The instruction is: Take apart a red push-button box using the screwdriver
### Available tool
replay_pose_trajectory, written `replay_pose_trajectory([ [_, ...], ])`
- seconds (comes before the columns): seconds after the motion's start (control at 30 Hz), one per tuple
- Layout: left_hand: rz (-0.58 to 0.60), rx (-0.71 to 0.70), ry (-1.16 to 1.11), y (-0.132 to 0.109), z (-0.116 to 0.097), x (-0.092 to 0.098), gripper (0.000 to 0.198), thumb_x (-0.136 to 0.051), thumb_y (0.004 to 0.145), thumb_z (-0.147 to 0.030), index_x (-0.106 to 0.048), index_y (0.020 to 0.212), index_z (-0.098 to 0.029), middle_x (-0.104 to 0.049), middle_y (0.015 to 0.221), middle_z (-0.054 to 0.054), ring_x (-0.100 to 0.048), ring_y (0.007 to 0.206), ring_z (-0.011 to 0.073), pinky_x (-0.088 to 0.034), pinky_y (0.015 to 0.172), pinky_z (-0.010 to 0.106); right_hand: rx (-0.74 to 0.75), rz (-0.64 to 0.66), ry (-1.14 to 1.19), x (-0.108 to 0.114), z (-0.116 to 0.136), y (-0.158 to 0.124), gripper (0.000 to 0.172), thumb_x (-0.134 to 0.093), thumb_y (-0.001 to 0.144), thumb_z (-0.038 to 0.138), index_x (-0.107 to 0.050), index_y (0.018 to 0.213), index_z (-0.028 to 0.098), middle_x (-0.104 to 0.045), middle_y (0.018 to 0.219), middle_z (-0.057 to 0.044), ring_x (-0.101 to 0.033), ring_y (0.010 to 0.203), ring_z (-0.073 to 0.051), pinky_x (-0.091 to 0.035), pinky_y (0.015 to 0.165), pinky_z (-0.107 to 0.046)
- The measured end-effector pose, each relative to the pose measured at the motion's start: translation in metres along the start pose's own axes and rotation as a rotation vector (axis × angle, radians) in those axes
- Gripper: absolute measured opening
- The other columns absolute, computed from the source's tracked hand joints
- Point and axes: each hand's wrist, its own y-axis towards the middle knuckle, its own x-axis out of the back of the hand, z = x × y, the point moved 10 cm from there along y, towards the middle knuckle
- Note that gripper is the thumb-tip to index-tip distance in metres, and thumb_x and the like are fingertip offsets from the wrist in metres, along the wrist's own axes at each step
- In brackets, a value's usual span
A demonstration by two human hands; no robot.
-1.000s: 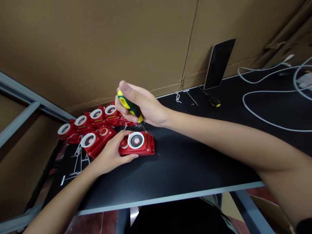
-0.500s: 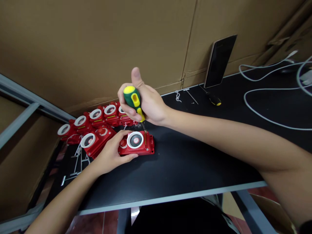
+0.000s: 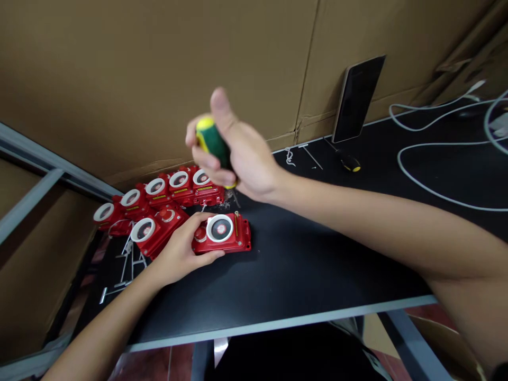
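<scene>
Right hand point(image 3: 238, 159) is wrapped tight around a green-yellow screwdriver point(image 3: 212, 140), held above the red box point(image 3: 222, 234) near the tabletop point(image 3: 317, 275)'s left end — left hand point(image 3: 180, 251) grips that box by its left side.

Motion is blurring the right hand point(image 3: 238, 159) and the green-and-yellow screwdriver point(image 3: 212, 142) it is gripping; the fingers are hiding most of the handle, and the tip is not showing clearly. The left hand point(image 3: 180, 248) is covering the near-left end of the red unit point(image 3: 224, 235). The frame's right edge is cutting off the white cables point(image 3: 444, 196). The small metal parts point(image 3: 119, 264) are lying too small to identify.
</scene>
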Motion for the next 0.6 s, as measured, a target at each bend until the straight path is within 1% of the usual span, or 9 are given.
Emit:
replay_pose_trajectory([
  [0.07, 0.003, -0.009, -0.012, 0.000, -0.001, -0.001, 0.066, -0.094, 0.095, -0.057, -0.066, 0.146, -0.026, -0.080, 0.142, 0.011, -0.081, 0.126, 0.0340, -0.068, 0.112, 0.047, 0.057, 0.003, -0.021, -0.001, 0.036, -0.001, 0.083, -0.005, 0.126, 0.073, -0.060, 0.095, 0.018, -0.040, 0.065, 0.011, -0.032, 0.046, -0.002, -0.022, 0.043, -0.017],
  [0.17, 0.004, -0.008, -0.016, 0.000, -0.001, -0.001, 0.065, -0.094, 0.095, -0.057, -0.067, 0.146, -0.026, -0.080, 0.142, 0.010, -0.082, 0.126, 0.0336, -0.068, 0.112, 0.046, 0.053, 0.014, -0.121, -0.002, 0.080, 0.000, 0.092, 0.022, 0.117, 0.059, -0.056, 0.094, 0.016, -0.036, 0.069, 0.013, -0.034, 0.047, 0.003, -0.022, 0.052, -0.019],
  [0.23, 0.004, -0.002, -0.016, -0.001, -0.001, 0.000, 0.066, -0.094, 0.095, -0.057, -0.066, 0.146, -0.026, -0.080, 0.142, 0.010, -0.082, 0.126, 0.0338, -0.068, 0.112, 0.046, 0.001, 0.023, -0.284, 0.001, 0.089, 0.000, 0.078, 0.007, 0.122, 0.048, -0.059, 0.093, 0.016, -0.043, 0.066, 0.013, -0.031, 0.045, 0.002, -0.018, 0.050, -0.020],
  [0.3, 0.004, 0.006, -0.013, -0.001, 0.000, 0.000, 0.066, -0.094, 0.094, -0.057, -0.066, 0.146, -0.026, -0.080, 0.142, 0.011, -0.082, 0.126, 0.0344, -0.068, 0.112, 0.048, -0.056, 0.076, -0.565, 0.008, 0.080, -0.001, 0.044, -0.042, 0.124, 0.031, -0.066, 0.091, 0.016, -0.058, 0.067, 0.010, -0.039, 0.048, -0.002, -0.023, 0.047, -0.018],
  [0.33, 0.002, 0.008, -0.008, -0.001, 0.001, 0.000, 0.067, -0.094, 0.094, -0.056, -0.066, 0.146, -0.026, -0.080, 0.142, 0.011, -0.082, 0.127, 0.0347, -0.068, 0.113, 0.049, -0.054, 0.109, -0.727, 0.013, 0.072, -0.004, 0.025, -0.069, 0.113, 0.019, -0.070, 0.089, 0.015, -0.065, 0.071, 0.009, -0.045, 0.053, -0.004, -0.031, 0.049, -0.018],
  [0.37, 0.001, 0.009, -0.004, -0.001, 0.001, 0.000, 0.067, -0.094, 0.094, -0.056, -0.066, 0.146, -0.026, -0.080, 0.143, 0.011, -0.082, 0.127, 0.0349, -0.068, 0.114, 0.049, -0.062, 0.186, -0.881, 0.016, 0.058, -0.009, 0.019, -0.090, 0.096, 0.011, -0.075, 0.085, 0.015, -0.074, 0.079, 0.005, -0.059, 0.066, -0.007, -0.045, 0.058, -0.017],
  [0.43, 0.002, -0.002, 0.001, 0.000, 0.001, 0.000, 0.066, -0.095, 0.093, -0.053, -0.065, 0.146, -0.025, -0.079, 0.143, 0.012, -0.081, 0.128, 0.0350, -0.067, 0.116, 0.050, -0.153, 0.312, -1.071, 0.028, 0.021, -0.026, 0.025, -0.102, 0.079, 0.009, -0.080, 0.090, 0.016, -0.078, 0.084, 0.001, -0.069, 0.078, -0.015, -0.053, 0.070, -0.024],
  [0.5, 0.005, -0.025, -0.005, 0.000, -0.001, -0.001, 0.065, -0.094, 0.094, -0.051, -0.065, 0.146, -0.026, -0.079, 0.143, 0.012, -0.081, 0.128, 0.0345, -0.067, 0.116, 0.049, -0.217, 0.383, -1.130, 0.038, -0.008, -0.049, 0.027, -0.100, 0.082, 0.011, -0.083, 0.103, 0.015, -0.082, 0.102, -0.004, -0.075, 0.094, -0.021, -0.056, 0.086, -0.030],
  [0.6, 0.008, -0.085, -0.015, -0.002, -0.007, -0.004, 0.062, -0.094, 0.096, -0.048, -0.065, 0.146, -0.026, -0.078, 0.144, 0.012, -0.081, 0.128, 0.0330, -0.067, 0.114, 0.046, -0.230, 0.342, -1.185, 0.046, -0.029, -0.080, 0.024, -0.097, 0.092, 0.015, -0.079, 0.107, 0.013, -0.079, 0.109, -0.008, -0.073, 0.097, -0.022, -0.053, 0.088, -0.032],
])
